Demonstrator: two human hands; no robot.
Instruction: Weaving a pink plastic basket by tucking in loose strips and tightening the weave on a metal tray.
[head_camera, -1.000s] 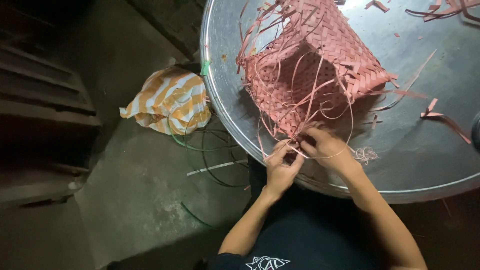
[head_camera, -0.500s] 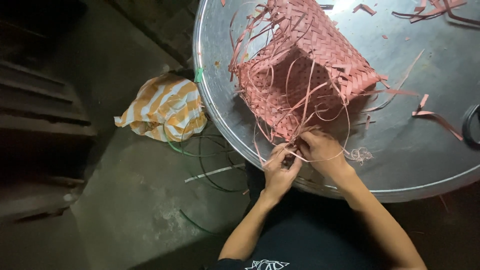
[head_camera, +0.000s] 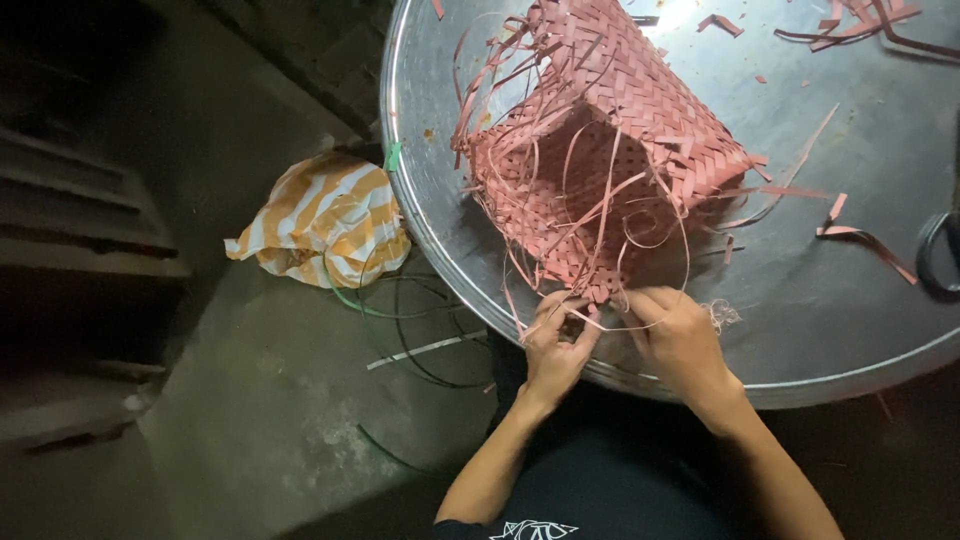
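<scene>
A half-woven pink basket (head_camera: 610, 150) of flat plastic strips lies on its side on a round metal table (head_camera: 850, 300), its open mouth toward me with several loose strip ends sticking out. My left hand (head_camera: 555, 350) pinches loose pink strips (head_camera: 590, 305) at the basket's near rim. Just to its right, my right hand (head_camera: 680, 335) grips strips at the same rim. Both hands rest at the table's near edge, almost touching each other.
An orange-and-white striped bag (head_camera: 325, 220) lies on the concrete floor left of the table, with green and dark strips (head_camera: 400, 310) curling beside it. Cut pink scraps (head_camera: 850, 230) litter the tabletop. A dark looped object (head_camera: 940, 255) sits at the right edge. Steps stand at the far left.
The view has shifted, so the table and basket sit further right and higher. Both hands stay at the basket's near rim, fingers working the strips with small movements.
</scene>
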